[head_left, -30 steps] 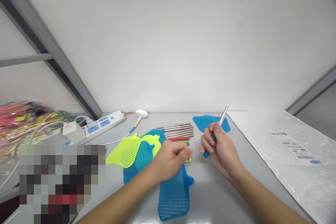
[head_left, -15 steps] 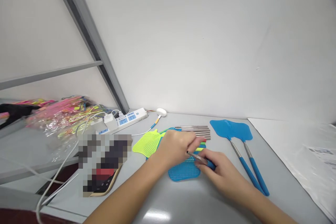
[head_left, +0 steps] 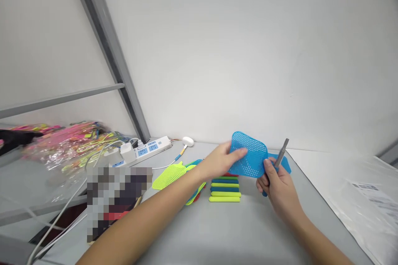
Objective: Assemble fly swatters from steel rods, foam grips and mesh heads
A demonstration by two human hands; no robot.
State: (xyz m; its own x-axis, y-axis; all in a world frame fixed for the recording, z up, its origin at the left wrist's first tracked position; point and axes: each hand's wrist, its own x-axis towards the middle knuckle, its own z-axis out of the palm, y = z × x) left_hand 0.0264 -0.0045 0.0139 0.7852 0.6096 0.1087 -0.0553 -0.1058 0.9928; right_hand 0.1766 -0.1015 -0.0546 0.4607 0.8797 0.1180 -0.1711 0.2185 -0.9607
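Observation:
My left hand [head_left: 221, 160] is closed on a blue mesh fly swatter head [head_left: 250, 153], its thumb pressed on the near face. The head is held up off the table. My right hand [head_left: 278, 182] grips a blue handle [head_left: 264, 193], from which a short metal rod [head_left: 282, 153] points up. The right edge of the swatter head meets my right thumb; whether the pieces are joined I cannot tell. Behind my right hand, another blue swatter head [head_left: 285, 163] lies partly hidden. Below my left hand lies a row of yellow, blue and green handles [head_left: 225, 189].
Yellow-green swatter heads [head_left: 168, 175], with blue and red ones beneath, lie left of the handles. A white power strip [head_left: 151, 149] with plugs and cables stands behind a partly blurred phone [head_left: 138, 202]. White plastic sheeting [head_left: 338, 186] covers the right side; bagged goods [head_left: 74, 145] lie far left.
My left hand has taken up the blue swatter head from the table. Both hands have moved up and right, and the rod in my right hand now points upward.

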